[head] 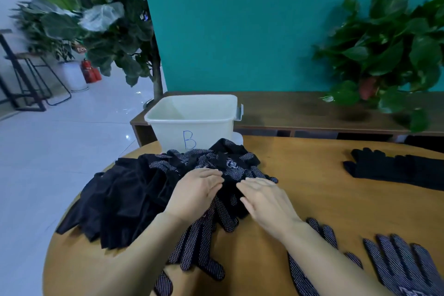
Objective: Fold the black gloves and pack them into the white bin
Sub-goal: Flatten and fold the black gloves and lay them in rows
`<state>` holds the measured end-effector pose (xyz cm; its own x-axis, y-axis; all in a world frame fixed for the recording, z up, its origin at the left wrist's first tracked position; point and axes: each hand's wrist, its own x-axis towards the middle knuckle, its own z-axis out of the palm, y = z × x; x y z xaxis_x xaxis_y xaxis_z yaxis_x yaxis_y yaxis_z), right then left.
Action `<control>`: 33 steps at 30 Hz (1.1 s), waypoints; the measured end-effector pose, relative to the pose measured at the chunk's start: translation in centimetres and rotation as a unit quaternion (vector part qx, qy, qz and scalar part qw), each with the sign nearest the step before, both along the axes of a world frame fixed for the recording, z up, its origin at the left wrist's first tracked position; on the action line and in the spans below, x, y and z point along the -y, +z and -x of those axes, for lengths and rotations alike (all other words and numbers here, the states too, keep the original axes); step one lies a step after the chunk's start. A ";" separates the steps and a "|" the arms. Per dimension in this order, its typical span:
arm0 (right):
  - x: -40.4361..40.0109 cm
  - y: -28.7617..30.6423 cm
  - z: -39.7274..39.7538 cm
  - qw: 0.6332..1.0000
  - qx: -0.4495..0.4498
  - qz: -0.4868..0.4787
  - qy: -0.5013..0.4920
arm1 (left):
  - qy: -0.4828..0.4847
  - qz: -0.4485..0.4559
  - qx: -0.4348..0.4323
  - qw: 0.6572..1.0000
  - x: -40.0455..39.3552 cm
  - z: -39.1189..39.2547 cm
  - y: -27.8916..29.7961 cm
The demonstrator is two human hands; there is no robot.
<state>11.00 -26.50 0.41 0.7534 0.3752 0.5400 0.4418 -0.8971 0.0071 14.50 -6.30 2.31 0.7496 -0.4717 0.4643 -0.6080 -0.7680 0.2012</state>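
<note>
Many black gloves lie heaped in front of me on the round wooden worktop, and the white bin marked with a B stands just behind the heap, with nothing showing in the part of its inside I can see. My left hand and right hand both rest flat on top of the pile, fingers nearly straight and close together, pressing one dotted glove between them without closing round it. I judge I am at the start of a fold, so the thing to get right is separating a single glove: the heap is tangled, and flat palms alone may drag two layers along. I want to pinch one cuff, draw it clear onto bare worktop to my right, smooth it with the dots up, then fold the finger end toward the cuff and press the crease. More gloves lie spread near my right forearm, and a dark stack sits well apart at the far right, so I should keep my working patch between them and not disturb either.
</note>
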 end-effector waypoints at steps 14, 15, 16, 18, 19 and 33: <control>-2.5 -2.6 -4.1 0.997 -0.061 -0.011 0.056 | -0.024 0.019 -0.081 0.996 -2.7 -2.2 -2.2; -2.7 -2.4 -4.2 0.996 -0.061 -0.017 0.057 | -0.026 0.021 -0.087 0.996 -2.7 -2.1 -2.1; -2.8 -2.3 -4.3 0.996 -0.063 -0.022 0.057 | -0.027 0.022 -0.091 0.995 -2.7 -2.0 -2.1; -2.9 -2.0 -4.2 0.995 -0.079 -0.018 0.053 | -0.028 0.025 -0.096 0.995 -2.7 -1.8 -2.0; -2.8 -2.0 -4.1 0.996 -0.077 -0.013 0.052 | -0.029 0.029 -0.095 0.995 -2.7 -1.8 -2.0; -2.3 -1.3 -3.5 0.971 -0.221 -0.084 0.047 | -0.045 0.028 -0.124 0.991 -3.3 -1.7 -2.1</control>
